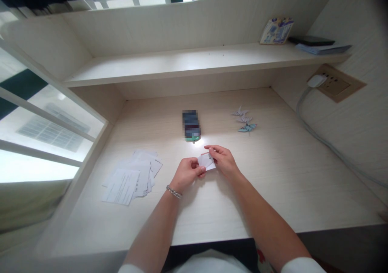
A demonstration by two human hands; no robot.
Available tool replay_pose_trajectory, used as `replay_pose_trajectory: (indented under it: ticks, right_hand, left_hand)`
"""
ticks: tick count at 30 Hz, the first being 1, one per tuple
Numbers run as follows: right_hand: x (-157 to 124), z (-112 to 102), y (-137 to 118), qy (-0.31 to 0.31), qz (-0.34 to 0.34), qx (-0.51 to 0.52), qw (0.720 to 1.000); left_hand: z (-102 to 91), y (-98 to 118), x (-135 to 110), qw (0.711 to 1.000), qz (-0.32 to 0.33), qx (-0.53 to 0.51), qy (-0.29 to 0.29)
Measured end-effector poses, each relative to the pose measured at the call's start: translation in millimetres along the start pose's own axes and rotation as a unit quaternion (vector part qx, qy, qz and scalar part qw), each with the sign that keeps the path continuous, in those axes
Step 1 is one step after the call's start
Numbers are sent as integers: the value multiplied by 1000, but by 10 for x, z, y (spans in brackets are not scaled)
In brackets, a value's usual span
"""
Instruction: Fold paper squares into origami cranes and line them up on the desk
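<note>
A small folded piece of white paper (pixel 206 161) is held between both hands just above the pale wooden desk (pixel 273 184). My left hand (pixel 186 174), with a chain bracelet on the wrist, pinches the paper's lower left edge. My right hand (pixel 221 160) grips its right side, fingers curled over the top. Three folded paper cranes (pixel 245 120) sit on the desk further back to the right. A stack of printed paper slips (pixel 131 176) lies to the left of my hands.
A blurred dark object (pixel 191 124) stands behind my hands at mid-desk. A shelf (pixel 182 65) above holds a packet (pixel 276 30) and a dark flat item (pixel 311 40). A wall socket (pixel 335 83) with a plug and grey cable (pixel 321 137) is at right. A window is at left.
</note>
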State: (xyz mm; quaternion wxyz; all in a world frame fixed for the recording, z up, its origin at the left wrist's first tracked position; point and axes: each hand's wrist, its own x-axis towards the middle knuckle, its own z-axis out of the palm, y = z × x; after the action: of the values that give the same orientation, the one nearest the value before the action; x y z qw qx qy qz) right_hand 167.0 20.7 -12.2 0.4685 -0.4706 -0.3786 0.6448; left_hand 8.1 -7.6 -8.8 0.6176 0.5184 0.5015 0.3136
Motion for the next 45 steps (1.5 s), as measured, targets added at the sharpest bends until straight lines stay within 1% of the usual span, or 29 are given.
replay_pose_trajectory:
  ticks: [3, 8, 11, 14, 19, 21, 23, 26, 29, 34, 39, 41, 43, 45]
  right_hand:
    - [-8, -19, -25, 6, 12, -1, 1000]
    - [0, -44, 30, -33, -35, -97, 994]
    - [11, -37, 53, -20, -50, -98, 994]
    - [19, -37, 52, -5, -50, -88, 995]
    - [13, -48, 35, -5, -55, -98, 994]
    - [9, -47, 32, -3, -57, -98, 994]
    - [5, -41, 31, -3, -56, -96, 994]
    - [5, -32, 33, -13, -47, -95, 994]
    - [11, -36, 48, -23, -39, -100, 994]
    - [19, -49, 80, -19, -51, -114, 992]
    - [17, -37, 74, -15, -9, -64, 998]
    - [20, -41, 69, -14, -4, -64, 998]
    - [18, -50, 53, -18, -14, -83, 996]
    - [5, -56, 21, -34, -45, -126, 990]
  left_hand:
    - [-11, 0, 9, 1000, -2, -15, 20]
    - [-24, 15, 28, 997, 6, -39, 64]
    - [-31, 31, 27, 997, 14, -50, 52]
    - [-50, 50, 9, 997, 17, -66, 21]
    - [-80, 85, -42, 995, 10, -102, -14]
    - [-72, 97, -47, 993, 11, -120, -18]
    - [-54, 95, -33, 992, 16, -127, 0]
    - [-30, 58, 11, 992, 11, -117, 49]
    - [-29, 6, 47, 994, 1, -87, 70]
    - [-42, -24, 45, 997, -3, -59, 43]
    - [-44, -10, 35, 999, 13, -48, 23]
    - [-49, -19, 35, 999, 14, -40, 23]
    - [-56, -36, 36, 999, 15, -26, 28]
    - [-64, -50, 38, 999, 21, -1, 42]
